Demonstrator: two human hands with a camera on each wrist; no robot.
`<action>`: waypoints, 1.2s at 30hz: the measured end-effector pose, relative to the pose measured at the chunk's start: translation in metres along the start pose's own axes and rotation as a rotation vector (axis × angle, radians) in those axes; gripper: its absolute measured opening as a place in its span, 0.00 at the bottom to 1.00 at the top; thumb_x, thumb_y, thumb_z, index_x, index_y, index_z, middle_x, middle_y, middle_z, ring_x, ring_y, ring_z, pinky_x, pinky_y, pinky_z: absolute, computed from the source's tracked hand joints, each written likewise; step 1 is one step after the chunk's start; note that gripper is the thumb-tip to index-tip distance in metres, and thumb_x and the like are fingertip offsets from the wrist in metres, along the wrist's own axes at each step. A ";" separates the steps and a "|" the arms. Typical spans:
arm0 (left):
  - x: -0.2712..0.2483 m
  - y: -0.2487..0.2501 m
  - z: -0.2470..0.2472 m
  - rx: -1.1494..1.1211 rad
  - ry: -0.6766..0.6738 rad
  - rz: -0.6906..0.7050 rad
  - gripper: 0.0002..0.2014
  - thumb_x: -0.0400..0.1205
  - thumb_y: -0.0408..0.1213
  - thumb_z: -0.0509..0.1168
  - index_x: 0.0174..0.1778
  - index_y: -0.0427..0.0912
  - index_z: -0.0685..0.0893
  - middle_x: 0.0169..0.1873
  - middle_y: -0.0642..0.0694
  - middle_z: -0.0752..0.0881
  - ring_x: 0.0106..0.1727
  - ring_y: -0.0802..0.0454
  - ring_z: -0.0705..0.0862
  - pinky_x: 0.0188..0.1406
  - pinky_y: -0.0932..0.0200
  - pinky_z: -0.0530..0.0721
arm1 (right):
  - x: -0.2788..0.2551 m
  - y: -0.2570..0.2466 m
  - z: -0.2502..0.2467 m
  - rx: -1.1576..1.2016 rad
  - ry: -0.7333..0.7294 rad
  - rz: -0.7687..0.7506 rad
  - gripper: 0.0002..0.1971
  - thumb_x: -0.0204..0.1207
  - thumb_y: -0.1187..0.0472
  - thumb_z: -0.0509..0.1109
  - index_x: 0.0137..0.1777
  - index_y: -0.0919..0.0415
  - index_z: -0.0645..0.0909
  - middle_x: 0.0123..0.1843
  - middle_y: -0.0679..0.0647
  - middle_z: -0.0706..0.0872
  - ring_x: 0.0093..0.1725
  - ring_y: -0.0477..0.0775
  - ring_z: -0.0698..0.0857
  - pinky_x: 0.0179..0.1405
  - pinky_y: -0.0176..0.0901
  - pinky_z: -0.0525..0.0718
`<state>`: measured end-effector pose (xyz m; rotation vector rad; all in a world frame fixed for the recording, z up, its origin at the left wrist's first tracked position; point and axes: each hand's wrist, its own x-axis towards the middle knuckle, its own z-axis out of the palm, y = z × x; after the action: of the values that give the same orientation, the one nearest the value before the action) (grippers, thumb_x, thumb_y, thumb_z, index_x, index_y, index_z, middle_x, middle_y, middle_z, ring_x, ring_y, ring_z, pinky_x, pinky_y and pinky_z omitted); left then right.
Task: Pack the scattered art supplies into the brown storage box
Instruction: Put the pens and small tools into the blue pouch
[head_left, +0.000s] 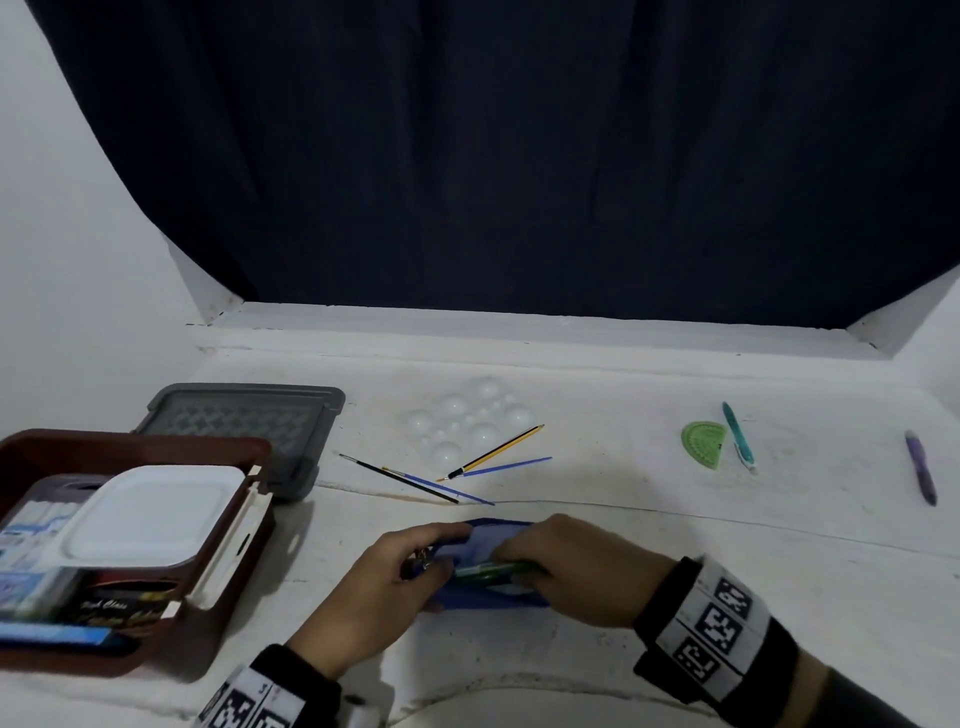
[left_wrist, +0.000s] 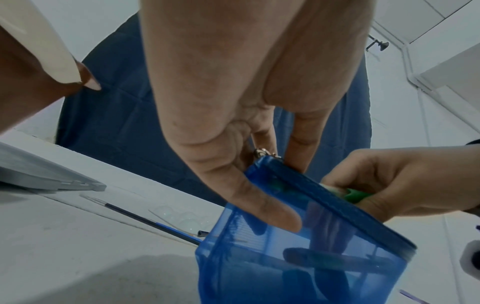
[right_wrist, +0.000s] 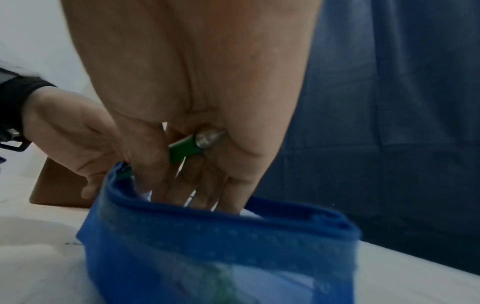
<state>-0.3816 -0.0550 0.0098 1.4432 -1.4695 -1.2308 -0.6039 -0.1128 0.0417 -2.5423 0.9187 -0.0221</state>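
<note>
A blue see-through pouch (head_left: 488, 597) (left_wrist: 298, 257) (right_wrist: 221, 246) lies on the white table near the front edge. My left hand (head_left: 400, 577) pinches its left end by the metal zipper pull (left_wrist: 262, 153). My right hand (head_left: 561, 566) holds a green pen (head_left: 488, 570) (right_wrist: 185, 149) at the pouch's open mouth, fingers reaching inside. The brown storage box (head_left: 228, 582) stands open at the left, holding a white lidded container (head_left: 150, 514) and paint boxes. Several brushes and a pencil (head_left: 498, 449) lie behind the pouch.
A grey lid (head_left: 244, 426) lies behind the box. A clear paint palette (head_left: 467, 421) sits mid-table. A green protractor (head_left: 704, 441), a teal pen (head_left: 737, 434) and a purple pen (head_left: 922, 473) lie at the right. A dark curtain hangs behind.
</note>
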 end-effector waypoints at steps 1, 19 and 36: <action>-0.002 -0.001 -0.003 -0.007 0.013 -0.004 0.17 0.85 0.26 0.65 0.60 0.52 0.89 0.56 0.55 0.89 0.44 0.58 0.87 0.38 0.64 0.86 | 0.003 0.000 0.001 0.029 0.014 -0.006 0.14 0.79 0.63 0.64 0.60 0.51 0.84 0.55 0.54 0.89 0.52 0.55 0.85 0.53 0.48 0.84; -0.042 -0.021 -0.055 -0.079 0.188 -0.047 0.14 0.84 0.30 0.68 0.56 0.54 0.90 0.54 0.54 0.89 0.45 0.56 0.87 0.46 0.47 0.91 | 0.121 0.082 0.003 -0.200 0.042 0.272 0.21 0.86 0.63 0.54 0.78 0.56 0.71 0.80 0.55 0.70 0.78 0.59 0.69 0.76 0.52 0.68; 0.004 -0.007 -0.028 -0.065 0.090 -0.052 0.14 0.84 0.30 0.68 0.59 0.52 0.89 0.53 0.56 0.91 0.50 0.57 0.89 0.42 0.59 0.88 | 0.070 0.073 -0.031 -0.271 0.598 0.031 0.09 0.79 0.66 0.68 0.53 0.53 0.84 0.41 0.50 0.81 0.39 0.57 0.81 0.39 0.49 0.78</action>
<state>-0.3530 -0.0619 0.0103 1.4823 -1.3283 -1.2176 -0.5984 -0.2172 0.0310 -2.8218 1.2449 -0.7280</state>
